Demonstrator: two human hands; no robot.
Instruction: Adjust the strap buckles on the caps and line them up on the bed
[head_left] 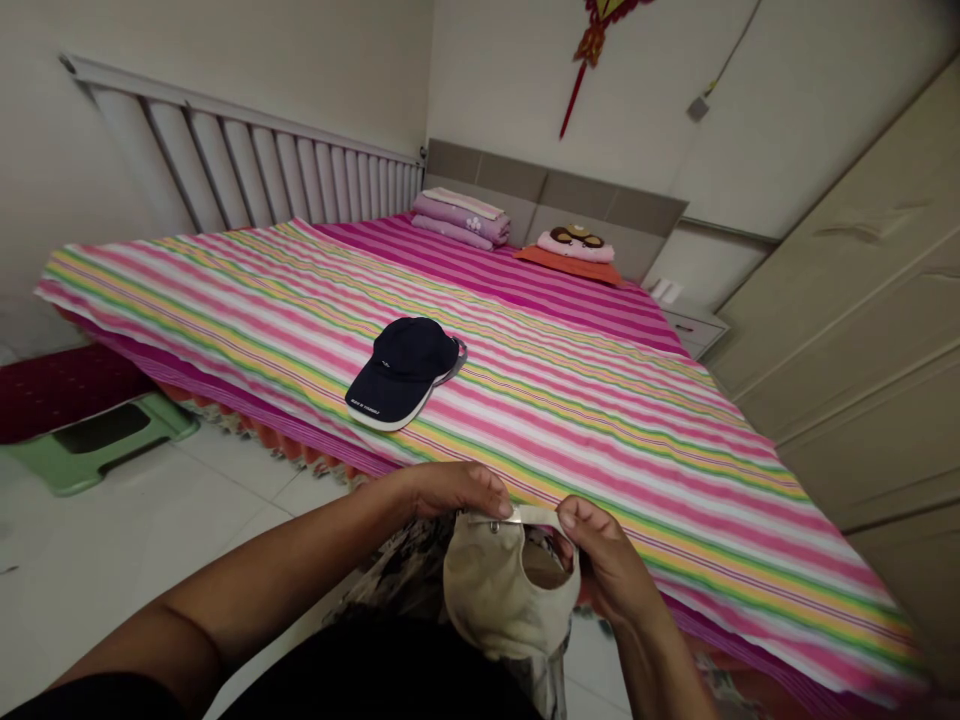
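Both hands, left hand (450,490) and right hand (600,550), pinch the beige cap (495,590) by its back strap; it looks light, soft and floppy, easiest held there.

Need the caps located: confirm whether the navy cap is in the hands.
No, the navy cap lies on the striped bed; both hands hold the beige cap.

Home bedroom: striped bed (525,400), pillows (461,217)
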